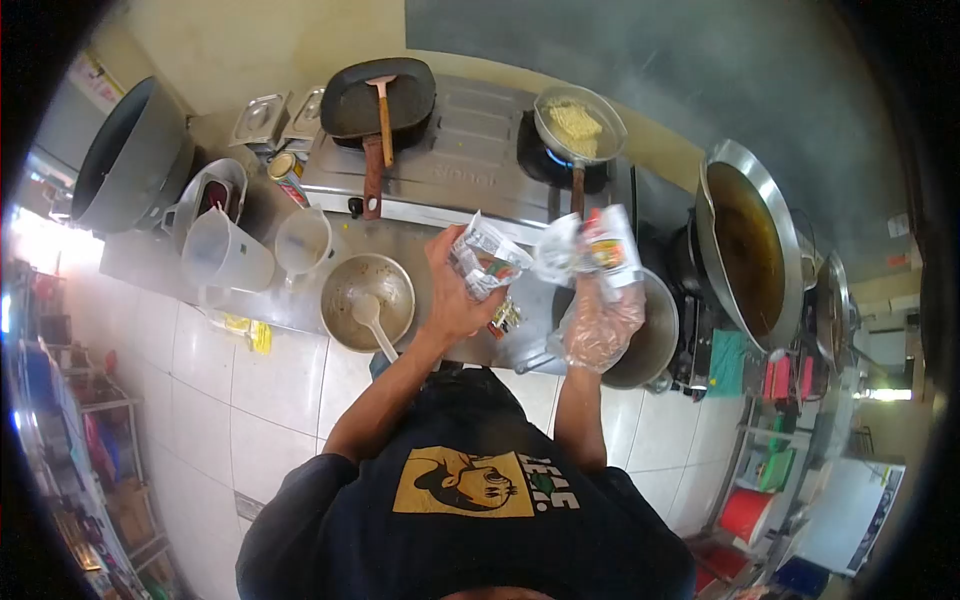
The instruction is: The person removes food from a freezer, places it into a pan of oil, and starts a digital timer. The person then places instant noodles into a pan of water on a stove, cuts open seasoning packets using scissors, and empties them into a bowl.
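My left hand (pixel 460 292) is bare and closed around a white printed packet (pixel 487 255) above the counter. My right hand (pixel 603 320), in a clear plastic glove, grips another white and red packet (pixel 611 245) over a large metal pot (pixel 652 335). Beyond the hands, a small pan (pixel 608 137) with a noodle block (pixel 575 125) in it sits on a lit burner. Left of my left hand is a metal bowl (pixel 345 283) with a pale ladle (pixel 367 312) in it. Small colourful packets (pixel 507 318) lie just below my left hand.
A square grill pan (pixel 350 100) with a spatula (pixel 384 120) rests on the stove's left side. Plastic jugs (pixel 228 255) and a can (pixel 286 175) stand at the left. A big wok (pixel 745 240) of brown liquid is at the right.
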A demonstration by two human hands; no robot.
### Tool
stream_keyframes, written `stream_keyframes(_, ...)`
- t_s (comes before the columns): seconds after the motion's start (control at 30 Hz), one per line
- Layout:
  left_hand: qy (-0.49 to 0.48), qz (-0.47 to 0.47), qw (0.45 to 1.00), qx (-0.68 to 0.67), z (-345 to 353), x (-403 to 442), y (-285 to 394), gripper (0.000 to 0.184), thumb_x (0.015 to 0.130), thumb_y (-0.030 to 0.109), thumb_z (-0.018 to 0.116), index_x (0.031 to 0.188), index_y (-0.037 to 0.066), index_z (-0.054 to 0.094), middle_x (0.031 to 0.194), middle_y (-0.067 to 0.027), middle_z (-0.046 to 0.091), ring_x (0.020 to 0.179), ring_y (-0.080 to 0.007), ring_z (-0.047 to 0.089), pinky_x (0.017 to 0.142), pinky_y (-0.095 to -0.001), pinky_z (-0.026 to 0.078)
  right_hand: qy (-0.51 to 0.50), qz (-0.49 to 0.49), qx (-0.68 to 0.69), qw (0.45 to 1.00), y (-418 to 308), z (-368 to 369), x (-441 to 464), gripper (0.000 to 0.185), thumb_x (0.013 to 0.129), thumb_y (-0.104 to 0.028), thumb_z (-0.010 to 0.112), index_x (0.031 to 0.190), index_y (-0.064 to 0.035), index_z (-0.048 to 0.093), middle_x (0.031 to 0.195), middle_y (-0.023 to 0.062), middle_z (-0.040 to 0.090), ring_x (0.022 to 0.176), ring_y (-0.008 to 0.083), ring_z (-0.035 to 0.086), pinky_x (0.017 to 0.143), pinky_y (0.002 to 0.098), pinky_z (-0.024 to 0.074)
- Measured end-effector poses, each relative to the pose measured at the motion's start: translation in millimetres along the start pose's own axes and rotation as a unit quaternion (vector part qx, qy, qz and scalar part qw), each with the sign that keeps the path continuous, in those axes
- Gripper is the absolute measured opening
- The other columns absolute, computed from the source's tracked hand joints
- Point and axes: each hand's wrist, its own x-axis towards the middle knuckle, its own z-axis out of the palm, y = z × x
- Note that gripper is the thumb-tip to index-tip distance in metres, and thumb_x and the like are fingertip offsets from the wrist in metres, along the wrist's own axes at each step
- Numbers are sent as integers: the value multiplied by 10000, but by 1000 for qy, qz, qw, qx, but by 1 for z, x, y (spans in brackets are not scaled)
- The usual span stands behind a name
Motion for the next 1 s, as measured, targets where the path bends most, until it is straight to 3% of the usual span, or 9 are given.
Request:
stream_keyframes(0.03, -2, -26, 999, -28, 1, 0, -1, 933, 635, 76, 788, 1354, 6, 197, 1203, -213, 333, 1071, -330, 429, 943, -440, 385, -69, -7, -31, 997, 0, -2, 2, 294, 762, 19, 676, 1040, 61, 589, 997, 110, 622, 901, 168, 595, 818, 284, 487)
stream_keyframes(0.07, 3, 16, 1000, 2, 4, 0, -8, 987, 592, 78, 790, 1343, -18, 158, 1179, -203, 338, 1108, -308, 410, 975, -433, 331, -113, 91, 205, 968, 2, 3, -1, 263, 768, 25, 646, 1017, 73, 579, 1015, 117, 592, 951, 177, 579, 842, 292, 475)
stream_keyframes(0.17, -3, 101, 994, 44, 3, 9, 3, 995, 583, 58, 783, 1354, 8, 157, 1171, -210, 348, 1080, -319, 411, 945, -444, 339, -261, -166, -160, 937, -3, 7, 12, 305, 746, -24, 637, 1042, 41, 597, 997, 154, 581, 938, 265, 597, 847, 337, 465)
stream_keyframes(0.43, -8, 104, 993, 54, 7, 19, -4, 882, 639, 170, 794, 1338, 36, 273, 1188, -220, 447, 1061, -381, 421, 947, -505, 314, -435, -123, -296, 841, -22, 19, 41, 353, 760, -177, 644, 1057, 10, 612, 985, 233, 618, 932, 401, 589, 839, 439, 450)
stream_keyframes(0.53, -26, 168, 983, 75, 4, 29, -1, 853, 727, 452, 726, 1337, 49, 288, 1167, -191, 477, 1000, -375, 451, 908, -501, 316, -537, -108, -289, 785, 5, 18, 45, 418, 757, -299, 691, 1017, 18, 609, 946, 255, 612, 910, 425, 575, 808, 457, 451)
stream_keyframes(0.7, -106, 167, 980, 38, -2, 47, 3, 807, 710, 398, 744, 1334, 70, 352, 1060, -124, 553, 933, -332, 475, 875, -473, 324, -594, -86, -231, 766, 30, 18, 66, 406, 777, -326, 710, 997, 0, 609, 884, 179, 629, 766, 368, 559, 736, 415, 448)
stream_keyframes(0.83, -212, 147, 966, 18, 0, 53, 23, 721, 680, 243, 733, 1316, 97, 426, 986, -91, 547, 929, -299, 491, 906, -454, 323, -723, -31, -425, 545, 20, 26, 75, 440, 843, -424, 624, 852, 16, 632, 685, 187, 603, 712, 326, 604, 685, 425, 469)
stream_keyframes(0.93, -331, 260, 906, 41, 9, 52, 29, 703, 715, 80, 634, 1372, 145, 395, 994, -74, 524, 972, -279, 500, 964, -471, 289, -763, -7, -375, 526, 29, 30, 71, 433, 850, -427, 615, 876, 4, 634, 723, 171, 614, 742, 308, 607, 702, 412, 473)
stream_keyframes(1.0, -253, 235, 934, 88, 2, 55, 28, 752, 677, 108, 673, 1374, 141, 393, 1041, -78, 517, 993, -277, 498, 963, -488, 284, -786, 30, -320, 528, 34, 33, 70, 429, 854, -430, 609, 891, -3, 636, 748, 161, 621, 762, 296, 609, 714, 403, 476)
